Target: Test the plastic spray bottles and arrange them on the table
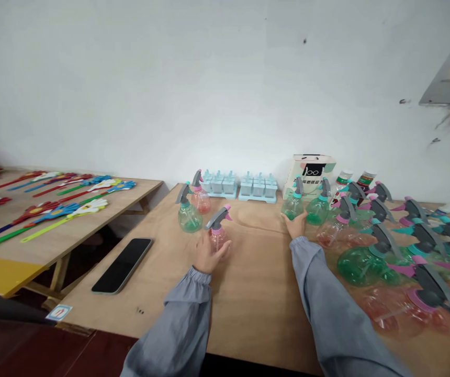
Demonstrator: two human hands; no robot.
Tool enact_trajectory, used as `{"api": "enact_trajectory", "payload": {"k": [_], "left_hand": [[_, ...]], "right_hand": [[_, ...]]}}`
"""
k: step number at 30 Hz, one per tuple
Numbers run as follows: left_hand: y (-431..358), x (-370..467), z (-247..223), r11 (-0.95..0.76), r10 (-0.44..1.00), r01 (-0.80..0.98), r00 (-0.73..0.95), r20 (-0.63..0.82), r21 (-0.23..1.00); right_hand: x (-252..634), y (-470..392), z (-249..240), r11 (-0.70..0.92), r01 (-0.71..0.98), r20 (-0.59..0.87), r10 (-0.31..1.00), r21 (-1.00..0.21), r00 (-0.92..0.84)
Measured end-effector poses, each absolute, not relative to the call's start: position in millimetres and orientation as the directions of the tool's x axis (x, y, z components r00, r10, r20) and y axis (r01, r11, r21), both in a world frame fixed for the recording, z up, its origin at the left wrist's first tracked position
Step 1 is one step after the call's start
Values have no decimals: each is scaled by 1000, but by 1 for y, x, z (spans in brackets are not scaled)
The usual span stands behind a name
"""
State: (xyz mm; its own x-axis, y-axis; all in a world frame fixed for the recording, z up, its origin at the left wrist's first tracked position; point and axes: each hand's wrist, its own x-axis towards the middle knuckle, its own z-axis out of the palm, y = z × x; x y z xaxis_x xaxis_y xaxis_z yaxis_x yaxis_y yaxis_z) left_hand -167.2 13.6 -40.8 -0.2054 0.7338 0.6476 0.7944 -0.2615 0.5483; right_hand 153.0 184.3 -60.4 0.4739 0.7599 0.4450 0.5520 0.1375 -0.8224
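Observation:
My left hand (208,254) is wrapped round a pink spray bottle (218,238) with a grey trigger head, upright over the near-left part of the wooden table (256,293). Farther out, my right hand (296,225) grips the lower part of a green spray bottle (292,207), also upright. Another green spray bottle (317,210) stands just right of that hand. Behind my left hand are a green spray bottle (190,217) and a pink spray bottle (200,200), side by side. Several more pink and green spray bottles (360,266) crowd the table's right side, some leaning or lying.
Two light-blue ice-pop moulds (257,188) stand along the wall. Beside them are a printed paper box (309,175) and bottles with white caps (366,180). A black phone (123,266) lies at the left edge. Across a gap, another table (131,207) holds colourful hand-shaped clappers (58,212).

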Motion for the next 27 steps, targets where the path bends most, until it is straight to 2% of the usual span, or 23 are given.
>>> {"api": "enact_trajectory", "payload": {"k": [4, 7, 10, 13, 15, 19, 21, 23, 25, 27], "left_hand": [[12, -163, -43, -324, 739, 771, -156, 655, 549], [9, -153, -47, -338, 749, 789, -104, 655, 512], [4, -136, -47, -298, 756, 854, -62, 651, 427], [-4, -116, -43, -257, 746, 917, -12, 666, 305], [-10, -105, -40, -263, 727, 943, 56, 684, 202], [-17, -95, -40, -358, 689, 931, 207, 695, 78], [-15, -98, -43, -387, 669, 917, 206, 715, 98], [-8, -109, -45, -400, 639, 898, 130, 758, 183], [2, -129, -42, -366, 593, 876, -41, 804, 314], [14, -155, -33, -233, 518, 853, -299, 802, 468]], "right_hand": [[147, 163, -62, 173, 522, 448, 763, -835, 465], [129, 128, -61, 274, 496, 515, 728, -824, 453], [100, 83, -52, 432, 431, 570, 777, -792, 267], [70, 44, -30, 568, 301, 571, 816, -766, -85], [55, 29, -12, 603, 225, 557, 796, -765, -237], [41, 25, 13, 522, 135, 486, 843, -842, -229], [41, 30, 14, 490, 89, 468, 863, -867, -192], [43, 36, 10, 463, 57, 445, 874, -884, -194], [47, 43, 5, 411, 21, 398, 892, -911, -215], [52, 49, 4, 331, -37, 331, 920, -943, -212]]}}
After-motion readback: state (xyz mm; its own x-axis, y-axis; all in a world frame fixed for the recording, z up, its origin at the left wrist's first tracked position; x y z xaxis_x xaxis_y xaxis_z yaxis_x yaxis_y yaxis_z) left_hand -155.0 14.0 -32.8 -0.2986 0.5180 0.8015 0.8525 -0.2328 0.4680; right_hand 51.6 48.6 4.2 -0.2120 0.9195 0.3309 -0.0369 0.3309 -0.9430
